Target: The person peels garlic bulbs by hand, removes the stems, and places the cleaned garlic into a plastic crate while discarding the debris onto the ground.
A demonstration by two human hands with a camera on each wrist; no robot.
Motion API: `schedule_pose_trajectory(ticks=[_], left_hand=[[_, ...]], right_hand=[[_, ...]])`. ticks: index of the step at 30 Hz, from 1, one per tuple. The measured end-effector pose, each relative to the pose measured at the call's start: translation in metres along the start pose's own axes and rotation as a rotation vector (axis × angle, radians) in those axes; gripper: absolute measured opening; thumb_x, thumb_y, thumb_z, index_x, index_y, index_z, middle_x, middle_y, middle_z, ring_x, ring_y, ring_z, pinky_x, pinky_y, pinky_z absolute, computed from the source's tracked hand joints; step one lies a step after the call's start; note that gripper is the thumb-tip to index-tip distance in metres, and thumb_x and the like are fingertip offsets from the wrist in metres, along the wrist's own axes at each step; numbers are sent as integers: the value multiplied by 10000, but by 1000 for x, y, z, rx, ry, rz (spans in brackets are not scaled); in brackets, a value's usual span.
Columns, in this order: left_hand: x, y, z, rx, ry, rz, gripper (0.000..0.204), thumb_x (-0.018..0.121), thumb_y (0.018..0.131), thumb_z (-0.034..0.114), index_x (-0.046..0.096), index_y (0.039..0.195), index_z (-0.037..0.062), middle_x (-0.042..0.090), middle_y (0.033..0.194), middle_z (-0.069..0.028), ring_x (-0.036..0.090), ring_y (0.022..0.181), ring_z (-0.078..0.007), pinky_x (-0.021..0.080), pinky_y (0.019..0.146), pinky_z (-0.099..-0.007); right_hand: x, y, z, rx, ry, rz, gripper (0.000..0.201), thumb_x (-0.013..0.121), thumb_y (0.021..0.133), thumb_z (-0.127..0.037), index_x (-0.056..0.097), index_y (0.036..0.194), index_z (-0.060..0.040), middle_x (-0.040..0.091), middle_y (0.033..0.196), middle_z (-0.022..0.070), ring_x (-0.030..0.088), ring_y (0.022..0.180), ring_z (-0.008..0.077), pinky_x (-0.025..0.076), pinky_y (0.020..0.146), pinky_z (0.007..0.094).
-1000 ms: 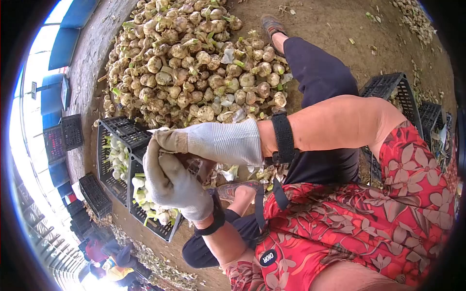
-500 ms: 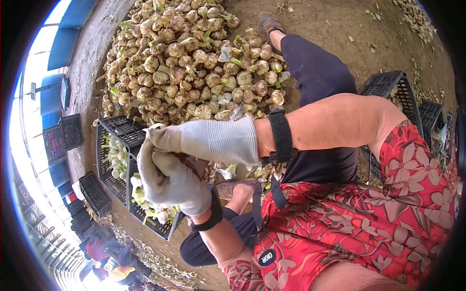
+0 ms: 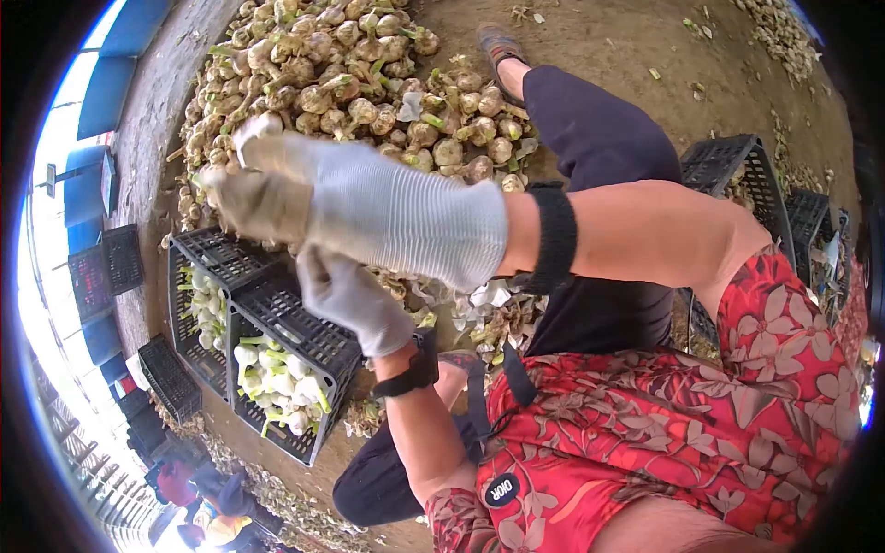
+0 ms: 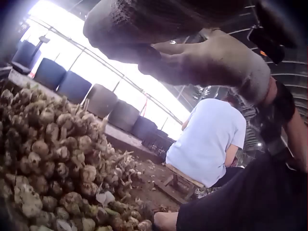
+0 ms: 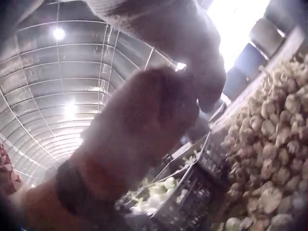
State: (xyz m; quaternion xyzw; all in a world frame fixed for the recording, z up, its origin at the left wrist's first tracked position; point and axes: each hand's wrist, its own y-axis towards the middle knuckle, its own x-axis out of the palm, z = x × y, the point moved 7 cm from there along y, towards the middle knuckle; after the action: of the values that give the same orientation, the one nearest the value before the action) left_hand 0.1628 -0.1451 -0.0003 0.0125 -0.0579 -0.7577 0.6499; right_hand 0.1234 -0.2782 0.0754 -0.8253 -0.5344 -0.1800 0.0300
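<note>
My gloved right hand (image 3: 304,194) reaches across, blurred, over the near edge of the garlic pile (image 3: 452,129). Its fingers part in two groups, and a whitish patch shows at the upper tip. Below and behind it, my gloved left hand (image 3: 355,300) has bent fingers, partly covered by the right hand. In the left wrist view the right hand (image 4: 207,62) lies close beside the left glove (image 4: 134,29). The left hand (image 5: 139,110) also meets the right glove (image 5: 187,43) in the right wrist view. I cannot tell whether either hand holds anything.
Black crates (image 3: 295,313) with white trimmed garlic bulbs (image 3: 281,378) stand just beyond the left hand. Another black crate (image 3: 737,175) is at the right, behind my leg. A person in a light shirt (image 4: 207,139) sits on a low wooden stool (image 4: 185,175).
My hands were together before the crates. The right hand has swung up and leftward toward the pile, while the left has drawn back toward me, uncovering more of the front crate.
</note>
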Motion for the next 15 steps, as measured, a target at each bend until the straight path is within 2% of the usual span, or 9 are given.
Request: schedule_pose_trajectory(ticks=[2, 3, 5, 6, 9, 11, 12, 13, 15], left_hand=[[9, -20, -61, 236, 517, -345, 64, 629, 838, 30, 649, 896, 14, 597, 737, 30, 562, 702, -131, 425, 613, -253], [15, -48, -114, 353, 700, -613, 120, 635, 820, 46, 648, 937, 27, 615, 809, -13, 580, 776, -168, 447, 678, -298], [36, -114, -162, -73, 301, -676, 314, 658, 768, 131, 620, 1066, 41, 605, 1094, -140, 584, 995, -292, 448, 898, -391], [49, -135, -185, -106, 438, -774, 300, 650, 775, 132, 619, 1060, 43, 606, 1087, -138, 585, 988, -292, 447, 896, -397], [74, -189, -229, 62, 1027, -1156, 260, 623, 798, 135, 616, 1044, 50, 607, 1065, -132, 587, 968, -292, 444, 892, -413], [74, -206, -247, 151, 1236, -1316, 235, 605, 813, 136, 614, 1033, 54, 608, 1050, -128, 589, 954, -292, 442, 889, -423], [69, -208, -251, 185, 1301, -1370, 222, 596, 821, 137, 613, 1028, 57, 609, 1043, -126, 590, 947, -292, 442, 888, -429], [64, -209, -255, 219, 1361, -1411, 211, 588, 829, 138, 612, 1022, 59, 609, 1036, -124, 590, 940, -292, 441, 886, -434], [45, -202, -259, 266, 1445, -1458, 189, 570, 844, 139, 610, 1012, 63, 610, 1021, -120, 592, 926, -292, 439, 883, -445]], right_hand=[[-12, 3, -8, -12, 36, 8, 707, 529, 878, -605, 515, 1128, 57, 615, 923, 158, 599, 898, 207, 489, 767, 323], [-19, 5, -10, -14, 53, 13, 681, 524, 888, -588, 520, 1124, 51, 617, 918, 151, 602, 889, 202, 490, 756, 316], [-26, 6, -15, -24, 71, 21, 630, 514, 909, -556, 531, 1116, 39, 622, 909, 136, 609, 869, 194, 493, 734, 304], [-32, 8, -16, -25, 84, 28, 605, 509, 919, -540, 537, 1113, 33, 624, 905, 128, 613, 859, 189, 494, 723, 297], [-43, 16, -20, -60, 129, 34, 532, 493, 949, -491, 554, 1101, 15, 631, 891, 106, 624, 830, 176, 497, 691, 278], [-51, 21, -22, -99, 173, 36, 485, 483, 970, -459, 565, 1094, 3, 635, 882, 91, 631, 811, 168, 499, 669, 266], [-51, 24, -25, -104, 228, 34, 462, 478, 980, -443, 571, 1090, -3, 638, 878, 83, 634, 801, 163, 500, 658, 259], [-54, 22, -20, 62, 478, 13, 440, 476, 983, -434, 587, 1050, -13, 629, 830, 68, 622, 761, 144, 496, 619, 262], [-61, 23, -26, 52, 346, 19, 463, 487, 969, -458, 593, 1039, -12, 633, 834, 69, 622, 754, 146, 498, 613, 269]])
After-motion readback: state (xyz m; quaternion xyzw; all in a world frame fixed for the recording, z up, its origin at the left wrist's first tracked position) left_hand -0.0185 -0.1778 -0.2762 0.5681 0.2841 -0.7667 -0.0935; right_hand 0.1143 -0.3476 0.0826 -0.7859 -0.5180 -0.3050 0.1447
